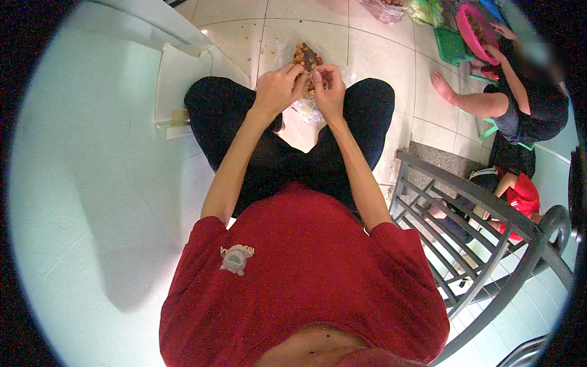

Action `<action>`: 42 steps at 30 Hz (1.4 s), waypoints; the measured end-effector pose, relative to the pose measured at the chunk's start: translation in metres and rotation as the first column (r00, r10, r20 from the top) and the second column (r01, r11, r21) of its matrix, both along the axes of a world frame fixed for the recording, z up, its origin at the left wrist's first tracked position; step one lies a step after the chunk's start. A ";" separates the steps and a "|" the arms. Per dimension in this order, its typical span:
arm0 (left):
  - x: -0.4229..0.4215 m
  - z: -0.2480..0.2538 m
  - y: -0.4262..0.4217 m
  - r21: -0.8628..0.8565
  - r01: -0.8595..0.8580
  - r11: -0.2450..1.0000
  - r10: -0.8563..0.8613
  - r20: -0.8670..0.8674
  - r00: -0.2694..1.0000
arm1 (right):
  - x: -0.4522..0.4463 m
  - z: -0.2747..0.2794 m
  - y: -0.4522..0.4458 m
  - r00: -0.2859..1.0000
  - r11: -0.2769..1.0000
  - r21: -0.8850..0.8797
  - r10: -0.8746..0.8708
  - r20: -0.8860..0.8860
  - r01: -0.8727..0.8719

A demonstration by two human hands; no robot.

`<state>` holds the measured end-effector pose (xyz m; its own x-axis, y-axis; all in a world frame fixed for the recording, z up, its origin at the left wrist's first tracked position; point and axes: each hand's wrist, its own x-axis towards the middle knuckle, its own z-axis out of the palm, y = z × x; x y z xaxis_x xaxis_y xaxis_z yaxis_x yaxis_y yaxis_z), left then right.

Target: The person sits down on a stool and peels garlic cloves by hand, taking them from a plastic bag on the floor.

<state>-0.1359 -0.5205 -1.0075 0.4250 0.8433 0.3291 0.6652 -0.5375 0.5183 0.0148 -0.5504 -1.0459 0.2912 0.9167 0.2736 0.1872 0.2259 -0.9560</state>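
Observation:
My left hand and my right hand are close together over a clear plastic bag between my knees. Inside the bag lie small brown and orange pieces, too small to name. The fingers of my left hand are bent and pressed together near the middle of the bag. Thumb and forefinger of my right hand are curled into a pinch just beside them. Whatever sits between the fingertips is too small to make out.
Pale floor tiles carry scattered crumbs. A wall is at left, a metal railing at right. At upper right, another person handles a pink basket near a green crate. A person in red is beyond the railing.

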 end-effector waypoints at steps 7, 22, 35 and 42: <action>0.002 -0.002 0.006 -0.304 -0.024 0.952 0.135 0.350 0.927 | 0.012 -0.025 0.009 0.979 0.969 -0.147 -0.188 0.076 0.198; -0.005 0.001 0.013 -0.418 -0.046 0.907 0.345 0.678 0.649 | 0.012 -0.039 0.018 0.994 0.902 -0.420 -0.070 0.081 0.098; -0.019 -0.021 0.021 -0.572 -0.143 0.808 0.553 0.651 0.520 | 0.016 -0.056 0.018 0.988 0.946 -0.288 -0.153 0.010 0.150; -0.011 -0.064 0.015 -0.520 0.098 0.849 0.075 0.301 0.951 | 0.004 -0.049 0.013 0.973 0.957 -0.187 0.230 0.021 -0.222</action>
